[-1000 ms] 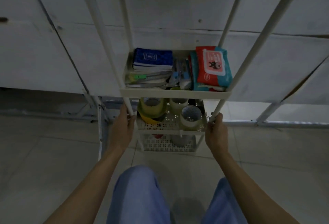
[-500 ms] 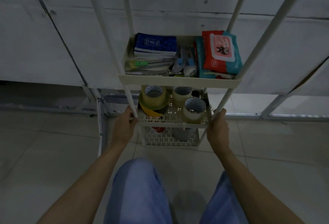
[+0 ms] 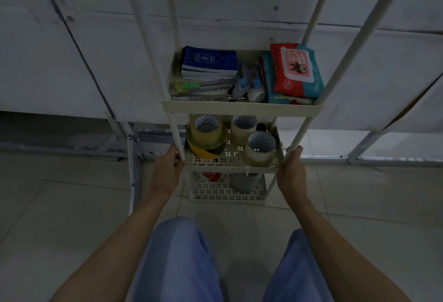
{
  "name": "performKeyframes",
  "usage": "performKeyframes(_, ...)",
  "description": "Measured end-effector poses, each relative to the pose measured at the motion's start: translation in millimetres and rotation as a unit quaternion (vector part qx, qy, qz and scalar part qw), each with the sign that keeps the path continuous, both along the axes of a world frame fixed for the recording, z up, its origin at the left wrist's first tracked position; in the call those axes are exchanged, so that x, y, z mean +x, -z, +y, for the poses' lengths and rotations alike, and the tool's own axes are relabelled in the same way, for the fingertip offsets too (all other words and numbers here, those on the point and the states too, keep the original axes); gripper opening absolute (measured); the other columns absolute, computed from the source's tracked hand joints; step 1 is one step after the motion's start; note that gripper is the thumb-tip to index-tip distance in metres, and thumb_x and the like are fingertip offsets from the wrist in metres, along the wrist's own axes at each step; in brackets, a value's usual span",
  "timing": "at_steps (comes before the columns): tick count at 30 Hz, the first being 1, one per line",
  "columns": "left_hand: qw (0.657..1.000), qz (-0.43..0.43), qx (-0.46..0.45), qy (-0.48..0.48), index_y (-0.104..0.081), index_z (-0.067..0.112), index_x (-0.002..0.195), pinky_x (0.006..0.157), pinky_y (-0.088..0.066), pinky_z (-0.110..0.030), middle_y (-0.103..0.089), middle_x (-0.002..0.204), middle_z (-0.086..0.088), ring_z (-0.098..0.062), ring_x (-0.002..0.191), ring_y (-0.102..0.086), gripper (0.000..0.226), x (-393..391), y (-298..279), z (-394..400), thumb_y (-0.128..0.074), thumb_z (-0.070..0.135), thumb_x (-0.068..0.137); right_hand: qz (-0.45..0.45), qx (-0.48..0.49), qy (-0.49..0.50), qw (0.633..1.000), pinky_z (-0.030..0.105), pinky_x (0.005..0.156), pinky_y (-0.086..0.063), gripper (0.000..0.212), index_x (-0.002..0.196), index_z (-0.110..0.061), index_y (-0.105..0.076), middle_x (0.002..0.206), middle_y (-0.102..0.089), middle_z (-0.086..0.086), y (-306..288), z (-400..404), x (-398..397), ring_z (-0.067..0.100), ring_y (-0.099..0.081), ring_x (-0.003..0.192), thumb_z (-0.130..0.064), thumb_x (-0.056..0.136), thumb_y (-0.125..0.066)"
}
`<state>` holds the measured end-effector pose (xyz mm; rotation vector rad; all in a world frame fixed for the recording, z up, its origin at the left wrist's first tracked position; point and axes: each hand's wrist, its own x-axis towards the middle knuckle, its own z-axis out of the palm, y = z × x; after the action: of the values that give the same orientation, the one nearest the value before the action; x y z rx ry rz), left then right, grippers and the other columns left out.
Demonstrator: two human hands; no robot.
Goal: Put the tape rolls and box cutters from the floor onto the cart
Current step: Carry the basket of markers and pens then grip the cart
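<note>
A cream tiered cart (image 3: 242,109) stands in front of me. Its middle perforated shelf (image 3: 215,161) holds three clear tape rolls (image 3: 260,149), one stacked on a yellow roll (image 3: 201,151). Box cutters (image 3: 203,85), one with a green slider, lie on the tray above, beside blue notebooks (image 3: 208,63). My left hand (image 3: 167,172) grips the cart's front left post at the middle shelf. My right hand (image 3: 291,169) grips the front right post at the same height.
Wet-wipe packs (image 3: 296,71) fill the upper tray's right side. The bottom shelf (image 3: 227,193) holds a red item and a grey cup. A white panelled wall (image 3: 72,61) with a metal frame (image 3: 130,157) stands behind the cart. My knees in blue trousers (image 3: 177,253) are below, over tiled floor.
The view has shifted so the cart sits slightly higher and more to the right; both hands keep their hold on the front posts.
</note>
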<state>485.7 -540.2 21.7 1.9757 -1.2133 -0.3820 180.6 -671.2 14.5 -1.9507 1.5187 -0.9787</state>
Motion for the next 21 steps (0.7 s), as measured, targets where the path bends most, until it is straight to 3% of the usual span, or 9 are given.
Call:
performKeyframes(3,1.0,0.011,0.01,-0.008,-0.057,0.007,0.136,0.092,-0.057,-0.044,-0.07,0.115,-0.016,-0.03,0.102,-0.068,0.036,-2.1,-1.3,-1.4,-0.065,0.007,0.1,-0.002,0.022,-0.003,1.0,0.036,0.06,-0.044,0.03,0.122,-0.005,-0.035,0.084,-0.057,0.005,-1.6,-5.9,-0.3,0.031,-0.059,0.07,-0.005,0.099,-0.053)
performKeyframes(8,1.0,-0.001,-0.002,-0.012,-0.056,0.004,0.137,0.09,-0.059,-0.049,-0.071,0.111,-0.017,-0.028,0.097,-0.068,0.04,-1.3,3.0,0.8,-0.067,0.006,0.098,0.002,0.023,-0.005,1.0,0.033,0.058,-0.041,0.029,0.12,-0.004,-0.035,0.076,-0.051,-0.005,-0.4,-7.0,-1.3,0.025,-0.055,0.065,-0.002,0.098,-0.053)
performKeyframes(13,1.0,-0.003,-0.012,-0.014,-0.056,0.003,0.138,0.091,-0.059,-0.044,-0.072,0.113,-0.017,-0.032,0.102,-0.07,0.042,-4.9,6.3,6.8,-0.067,0.006,0.098,-0.011,-0.012,-0.011,1.0,0.034,0.056,-0.044,0.026,0.119,-0.001,-0.038,0.082,-0.056,0.002,5.0,1.4,-5.6,0.025,-0.057,0.066,0.001,0.098,-0.054)
performKeyframes(16,1.0,0.004,-0.007,-0.029,-0.058,0.005,0.136,0.091,-0.06,-0.045,-0.071,0.115,-0.016,-0.032,0.102,-0.07,0.039,-7.5,7.2,6.5,-0.067,0.005,0.098,-0.009,-0.013,0.001,1.0,0.038,0.056,-0.043,0.026,0.11,-0.005,-0.041,0.088,-0.056,0.012,9.9,3.8,-7.6,0.035,-0.058,0.072,0.01,0.092,-0.053)
performKeyframes(19,0.997,0.042,-0.006,-0.062,-0.059,0.011,0.127,0.078,-0.058,-0.029,-0.068,0.118,-0.01,-0.024,0.099,-0.069,0.032,-15.0,7.1,12.2,-0.069,0.006,0.097,-0.02,0.018,0.013,1.0,0.05,0.07,-0.055,0.032,0.121,-0.003,-0.049,0.112,-0.055,0.021,18.3,10.8,-9.6,0.041,-0.059,0.091,0.009,0.092,-0.055)
performKeyframes(21,0.991,0.088,-0.046,-0.084,-0.056,0.019,0.126,0.071,-0.054,-0.014,-0.064,0.12,0.0,-0.01,0.096,-0.067,0.036,-26.4,0.7,27.0,-0.07,0.006,0.096,-0.035,0.043,0.001,0.998,0.045,0.078,-0.058,0.04,0.133,-0.007,-0.051,0.119,-0.057,0.015,18.1,20.9,-14.1,0.031,-0.064,0.093,-0.004,0.095,-0.064)
